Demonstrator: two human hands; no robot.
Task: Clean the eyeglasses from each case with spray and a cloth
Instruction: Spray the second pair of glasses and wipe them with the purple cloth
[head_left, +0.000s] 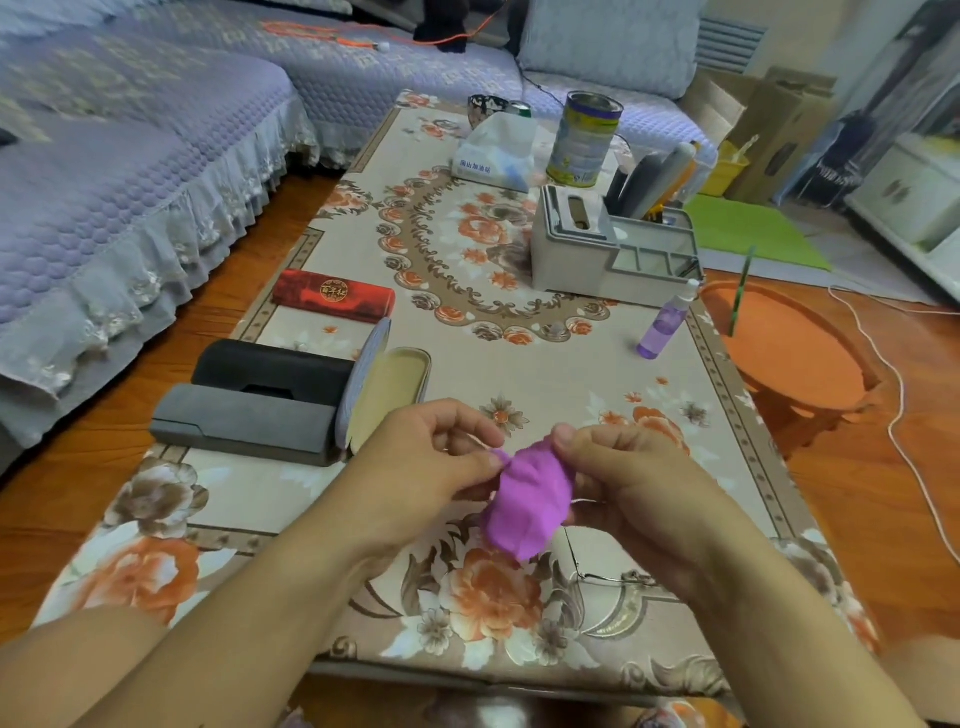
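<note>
A purple cloth (527, 501) is bunched between my two hands above the near part of the table. My left hand (431, 457) pinches its left end. My right hand (628, 478) grips the cloth from the right together with thin wire-framed eyeglasses (597, 569), whose arm and frame stick out below the palm. The lenses are mostly hidden by the cloth. An open case (387, 384) with a beige lining lies just beyond my left hand. A purple spray bottle (665, 325) stands at the table's right edge.
Three closed cases lie at the left: grey (244, 423), black (270, 366), red (332, 296). A grey desk organiser (613, 249), a tissue pack (496, 150) and a tin can (584, 137) stand farther back. An orange stool (789, 348) sits right of the table, a sofa (130, 182) to the left.
</note>
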